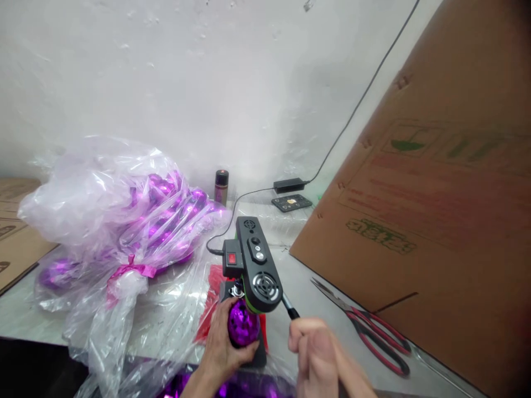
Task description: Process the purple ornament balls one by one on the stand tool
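Note:
A shiny purple ball [244,324] sits below the head of a small black bench machine [259,264] with a red switch. My left hand [222,342] is wrapped round the ball's left and lower side, thumb at its bottom right. The spot where ball and machine meet is hidden by the machine head. To the right, my right hand [321,356] is closed round the black-ended lever [291,310] coming off the machine's side. Below my left hand, more purple balls [236,388] show at the bottom edge, under clear plastic.
At left lies a clear bag of purple balls [166,215] tied with pink ribbon. Scissors [373,337] lie beside a leaning cardboard box [435,221]. Behind are a small bottle [221,188], a power adapter [289,185] with its cord, and a dark phone-like slab [291,203]. Red sheet [209,304] lies under the machine.

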`<action>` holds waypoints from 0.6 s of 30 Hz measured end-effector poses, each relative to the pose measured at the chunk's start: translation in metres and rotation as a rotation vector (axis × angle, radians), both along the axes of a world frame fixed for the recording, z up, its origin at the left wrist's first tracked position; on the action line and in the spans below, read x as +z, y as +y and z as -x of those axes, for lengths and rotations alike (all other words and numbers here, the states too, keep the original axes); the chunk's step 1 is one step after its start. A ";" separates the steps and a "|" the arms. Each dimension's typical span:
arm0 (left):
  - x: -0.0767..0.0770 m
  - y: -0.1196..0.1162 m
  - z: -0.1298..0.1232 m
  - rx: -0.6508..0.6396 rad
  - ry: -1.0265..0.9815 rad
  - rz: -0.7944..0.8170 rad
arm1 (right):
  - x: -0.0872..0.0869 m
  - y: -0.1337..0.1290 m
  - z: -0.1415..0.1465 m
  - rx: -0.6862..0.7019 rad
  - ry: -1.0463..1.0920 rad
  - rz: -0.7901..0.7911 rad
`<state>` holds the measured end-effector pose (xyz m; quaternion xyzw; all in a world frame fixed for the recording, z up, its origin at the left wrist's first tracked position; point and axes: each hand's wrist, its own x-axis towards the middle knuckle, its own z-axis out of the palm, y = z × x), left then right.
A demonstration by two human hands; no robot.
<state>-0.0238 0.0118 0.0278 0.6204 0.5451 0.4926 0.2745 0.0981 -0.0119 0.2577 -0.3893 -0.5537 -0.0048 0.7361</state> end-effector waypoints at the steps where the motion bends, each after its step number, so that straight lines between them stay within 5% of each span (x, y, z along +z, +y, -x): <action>1: 0.000 -0.006 0.004 0.007 -0.021 0.018 | 0.003 0.002 -0.001 0.016 -0.010 -0.022; 6: -0.028 -0.084 0.054 0.037 0.000 0.037 | -0.015 -0.002 -0.013 0.110 -0.087 -0.029; 11: -0.052 -0.164 0.099 -0.086 0.361 0.056 | -0.037 -0.005 -0.015 0.134 -0.052 -0.030; 14: -0.037 -0.169 0.090 -0.062 0.515 0.121 | -0.037 -0.004 -0.011 0.124 -0.055 -0.035; 18: -0.005 -0.144 0.071 -0.001 0.568 0.103 | -0.029 -0.008 -0.006 0.031 -0.066 0.013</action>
